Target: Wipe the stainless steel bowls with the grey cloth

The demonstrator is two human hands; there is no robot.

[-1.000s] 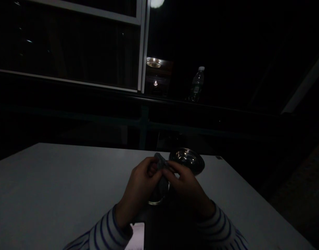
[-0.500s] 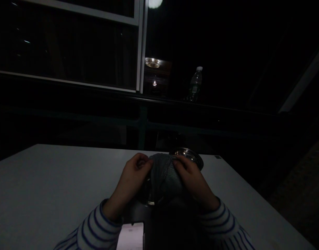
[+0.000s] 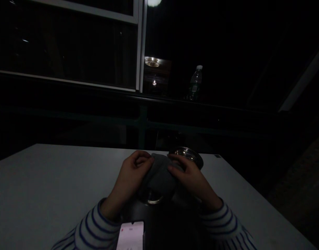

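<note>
A dark grey-green cloth hangs between my two hands over the middle of the table. My left hand pinches its upper left corner between thumb and fingers. At the upper right part of the cloth, the fingers and thumb of my right hand close on its edge. Under the cloth shows the shiny rim of a round metal vessel; the rest of it is covered or lost in shadow. Just behind my right hand stands a shiny metal bowl or lid, partly hidden by that hand.
A lit phone lies near me at the bottom, beside a dark surface. The white table spreads to both sides. Beyond it are a window frame and a plastic bottle on a ledge. The room is very dark.
The cloth has shifted and turned in my hands; its folded seam no longer shows, and more of the metal rim below is visible. My right fingers have changed their hold.
</note>
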